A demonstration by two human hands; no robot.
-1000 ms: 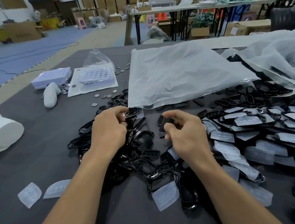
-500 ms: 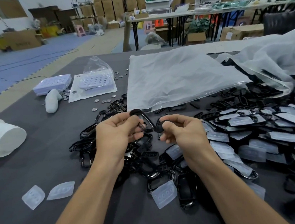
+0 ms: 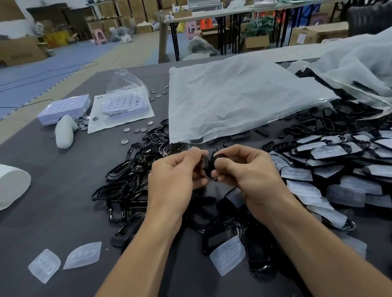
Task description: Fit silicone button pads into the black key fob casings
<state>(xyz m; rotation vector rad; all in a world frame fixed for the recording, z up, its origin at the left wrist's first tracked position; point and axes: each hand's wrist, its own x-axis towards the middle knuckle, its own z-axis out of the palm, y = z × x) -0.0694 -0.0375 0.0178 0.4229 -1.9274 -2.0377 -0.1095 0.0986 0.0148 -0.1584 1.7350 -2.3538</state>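
Note:
My left hand [image 3: 176,175] and my right hand [image 3: 245,168] meet above the table's middle, both pinching a black key fob casing [image 3: 209,163] between their fingertips; most of it is hidden by the fingers. Under the hands lies a heap of empty black casings [image 3: 125,182]. To the right is a pile of casings with silicone pads [image 3: 332,170] fitted or resting on them. Loose translucent silicone pads lie near me: one [image 3: 228,254] by my right forearm, two [image 3: 44,264] [image 3: 82,255] at the left.
A large frosted plastic bag [image 3: 238,98] lies flat behind the hands, another crumpled bag [image 3: 359,65] at the right. Trays of coin cells [image 3: 64,109] [image 3: 123,104] and loose coin cells [image 3: 139,129] sit at the back left. A white roll [image 3: 3,184] is at the left edge.
Both hands lifted off the heap and came together. The casing that the left hand held out in the open is now pinched close between both hands' fingertips.

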